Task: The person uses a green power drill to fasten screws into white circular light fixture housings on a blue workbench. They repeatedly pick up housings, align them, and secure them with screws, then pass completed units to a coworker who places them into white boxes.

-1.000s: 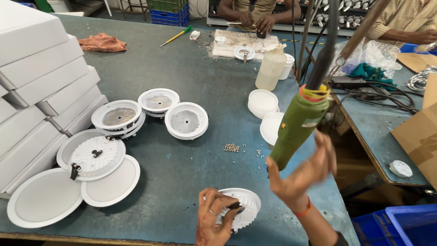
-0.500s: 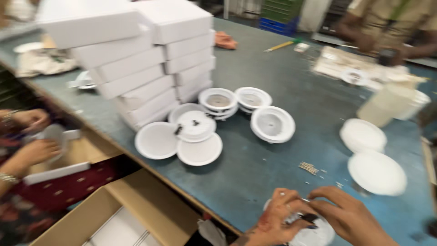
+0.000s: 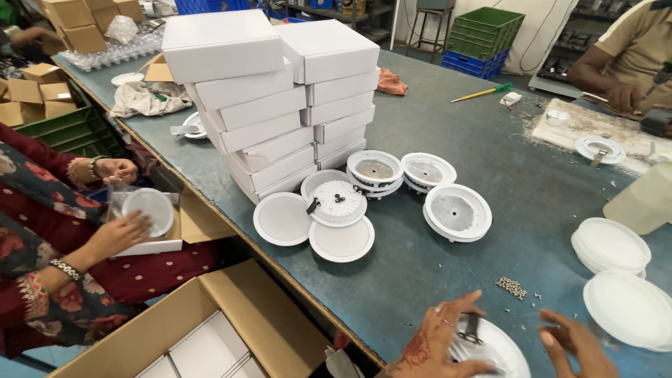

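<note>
Since the earlier frame both hands sit lower; left hand (image 3: 437, 336) grips the white round lamp housing (image 3: 493, 350) at the table (image 3: 525, 203) edge; right hand (image 3: 577, 343) hovers open beside it (spring clip (image 3: 470, 327) apparently being fitted, needing firm seating); loose screws (image 3: 512, 285) beyond.

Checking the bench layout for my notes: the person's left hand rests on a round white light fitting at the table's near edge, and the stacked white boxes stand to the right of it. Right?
Not quite. The head view shows the left hand on the round white light fitting, but the stacked white boxes stand to its left, farther back on the table.
</note>
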